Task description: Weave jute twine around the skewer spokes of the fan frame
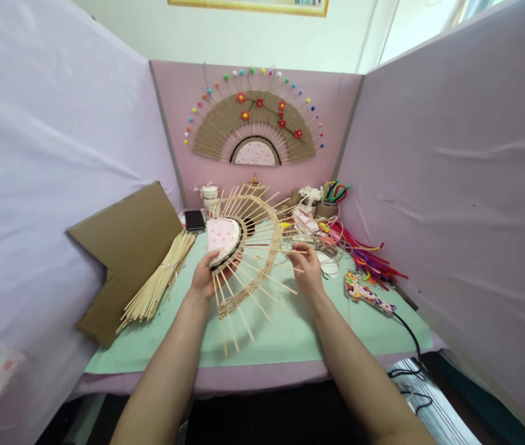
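Observation:
My left hand (pixel 207 272) grips the half-round base of a fan frame (pixel 269 247), its fingers wrapped round the pink dotted cloth piece (pixel 222 237) with a dark braided edge. Thin wooden sticks radiate from that base, and a band of woven twine curves across them. At the right side of the frame, my right hand (pixel 306 269) has its fingers closed near the stick ends, pinching something too small to make out. The frame is held tilted above the green table cover.
A stick bundle (pixel 154 281) and brown cardboard (pixel 128 238) lie left. A glue gun (pixel 367 293) with a black cord, coloured pipe cleaners (pixel 369 256) and tangled twine lie right. Behind stand a white bottle (pixel 210 199) and a finished fan (pixel 262 114) on the pink panel.

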The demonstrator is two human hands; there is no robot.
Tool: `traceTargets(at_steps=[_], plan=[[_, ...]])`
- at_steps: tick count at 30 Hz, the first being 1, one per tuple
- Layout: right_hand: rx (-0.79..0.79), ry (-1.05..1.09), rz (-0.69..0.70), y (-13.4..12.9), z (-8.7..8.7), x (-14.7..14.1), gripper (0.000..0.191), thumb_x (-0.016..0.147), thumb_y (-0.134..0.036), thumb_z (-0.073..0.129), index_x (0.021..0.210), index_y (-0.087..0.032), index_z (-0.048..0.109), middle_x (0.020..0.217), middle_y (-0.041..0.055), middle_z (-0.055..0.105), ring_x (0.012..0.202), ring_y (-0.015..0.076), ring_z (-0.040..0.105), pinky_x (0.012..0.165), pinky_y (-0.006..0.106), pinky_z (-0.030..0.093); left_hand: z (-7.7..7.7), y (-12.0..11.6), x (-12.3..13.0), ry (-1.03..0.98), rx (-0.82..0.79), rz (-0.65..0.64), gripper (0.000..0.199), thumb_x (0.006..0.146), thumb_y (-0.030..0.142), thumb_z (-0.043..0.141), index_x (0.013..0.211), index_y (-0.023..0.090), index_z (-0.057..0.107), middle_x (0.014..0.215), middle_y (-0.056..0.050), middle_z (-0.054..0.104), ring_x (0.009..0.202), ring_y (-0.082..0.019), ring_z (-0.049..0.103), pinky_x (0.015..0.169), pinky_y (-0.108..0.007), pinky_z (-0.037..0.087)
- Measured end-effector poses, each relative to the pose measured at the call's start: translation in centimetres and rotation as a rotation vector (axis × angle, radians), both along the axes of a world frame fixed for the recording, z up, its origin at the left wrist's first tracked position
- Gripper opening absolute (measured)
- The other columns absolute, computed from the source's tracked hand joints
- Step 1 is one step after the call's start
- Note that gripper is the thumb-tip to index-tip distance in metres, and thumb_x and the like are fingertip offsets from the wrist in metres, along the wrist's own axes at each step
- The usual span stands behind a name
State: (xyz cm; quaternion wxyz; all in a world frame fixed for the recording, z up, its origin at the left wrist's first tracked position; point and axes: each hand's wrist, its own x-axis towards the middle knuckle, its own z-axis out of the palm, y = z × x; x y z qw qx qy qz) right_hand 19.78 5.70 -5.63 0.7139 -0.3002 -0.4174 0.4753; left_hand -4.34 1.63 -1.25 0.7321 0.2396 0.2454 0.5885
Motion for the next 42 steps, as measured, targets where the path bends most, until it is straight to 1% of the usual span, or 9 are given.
traceTargets(at_steps=[2, 5, 9, 13, 17, 24, 29, 37, 42], plan=[[0.084, -0.076, -0.136, 0.3, -0.1, 0.1, 0.037, 0.069, -0.033, 0.073, 0.102, -0.025, 0.057, 0.110, 0.0027, 0.060, 0.104, 0.0172, 0.055, 0.094, 0.035, 0.043, 0.2, -0.2, 0.1, 0.018, -0.006, -0.025, 0.053, 0.087, 0.019, 0.039, 0.135, -0.001, 0.045, 0.100, -0.019, 0.072, 0.073, -0.019, 0.071, 0.062, -0.024, 0.058], [0.142, -0.168, -0.098, 0.1, 0.0, 0.1, 0.053, 0.068, -0.033, 0.076, 0.116, -0.029, 0.054, 0.129, 0.0041, 0.054, 0.121, 0.0183, 0.049, 0.098, 0.034, 0.042, 0.3, -0.5, 0.4, 0.069, -0.045, -0.045, 0.055, 0.086, 0.021, 0.040, 0.138, 0.002, 0.043, 0.103, -0.019, 0.072, 0.074, -0.020, 0.072, 0.057, -0.024, 0.057], [0.012, -0.190, 0.135, -0.3, -0.1, -0.1, 0.048, 0.064, -0.030, 0.078, 0.109, -0.028, 0.060, 0.100, 0.0023, 0.067, 0.089, 0.0175, 0.063, 0.076, 0.030, 0.050, -0.5, -1.2, -0.8, 0.153, -0.110, -0.074, 0.054, 0.087, 0.022, 0.043, 0.139, 0.009, 0.045, 0.104, -0.016, 0.073, 0.080, -0.024, 0.072, 0.052, -0.024, 0.057], [-0.135, -0.222, 0.318, -0.7, 0.0, 0.1, 0.022, 0.066, -0.035, 0.076, 0.076, -0.020, 0.064, 0.060, -0.0035, 0.059, 0.052, 0.0096, 0.051, 0.054, 0.025, 0.043, -1.6, -2.2, -3.7, 0.238, -0.208, -0.039, 0.049, 0.089, 0.025, 0.044, 0.135, 0.009, 0.050, 0.096, -0.016, 0.075, 0.079, -0.027, 0.073, 0.052, -0.028, 0.058], [-0.171, -0.273, 0.495, -1.6, 0.9, 0.7, 0.023, 0.064, -0.035, 0.078, 0.067, -0.018, 0.062, 0.055, -0.0053, 0.053, 0.051, 0.0070, 0.048, 0.054, 0.023, 0.041, -1.8, -3.5, -5.5, 0.273, -0.264, 0.051, 0.045, 0.089, 0.018, 0.045, 0.133, 0.012, 0.052, 0.089, -0.013, 0.075, 0.073, -0.024, 0.073, 0.049, -0.026, 0.057], [-0.324, -0.174, 0.777, -1.9, 2.0, 2.2, 0.029, 0.063, -0.023, 0.078, 0.082, -0.020, 0.056, 0.057, -0.0100, 0.046, 0.046, 0.0026, 0.033, 0.044, 0.015, 0.029, -1.3, -4.2, -5.4, 0.307, -0.312, 0.125, 0.045, 0.087, 0.016, 0.048, 0.131, 0.008, 0.053, 0.086, -0.013, 0.075, 0.070, -0.025, 0.073, 0.049, -0.026, 0.058], [-0.320, -0.096, 0.714, -1.5, 2.2, 2.8, 0.039, 0.060, -0.016, 0.079, 0.087, -0.022, 0.052, 0.074, -0.0046, 0.061, 0.049, 0.0030, 0.038, 0.042, 0.014, 0.026, -1.3, -4.2, -5.5, 0.287, -0.332, 0.162, 0.044, 0.087, 0.016, 0.049, 0.130, 0.007, 0.052, 0.086, -0.014, 0.075, 0.072, -0.026, 0.073, 0.058, -0.031, 0.061], [-0.104, -0.161, 0.244, -0.3, 1.0, 2.2, 0.039, 0.059, -0.025, 0.081, 0.082, -0.023, 0.050, 0.067, -0.0066, 0.059, 0.053, 0.0075, 0.046, 0.048, 0.020, 0.036, -1.1, -4.1, -5.7, 0.304, -0.355, 0.162, 0.044, 0.088, 0.019, 0.049, 0.129, 0.004, 0.052, 0.085, -0.016, 0.075, 0.072, -0.026, 0.073, 0.059, -0.031, 0.061], [-0.117, -0.162, 0.238, 0.1, 0.5, 2.2, 0.033, 0.061, -0.028, 0.079, 0.081, -0.022, 0.054, 0.064, -0.0073, 0.055, 0.051, 0.0069, 0.045, 0.050, 0.022, 0.037, -1.3, -4.2, -5.9, 0.313, -0.345, 0.115, 0.044, 0.087, 0.019, 0.050, 0.129, 0.004, 0.052, 0.083, -0.016, 0.075, 0.068, -0.026, 0.073, 0.049, -0.027, 0.058]])
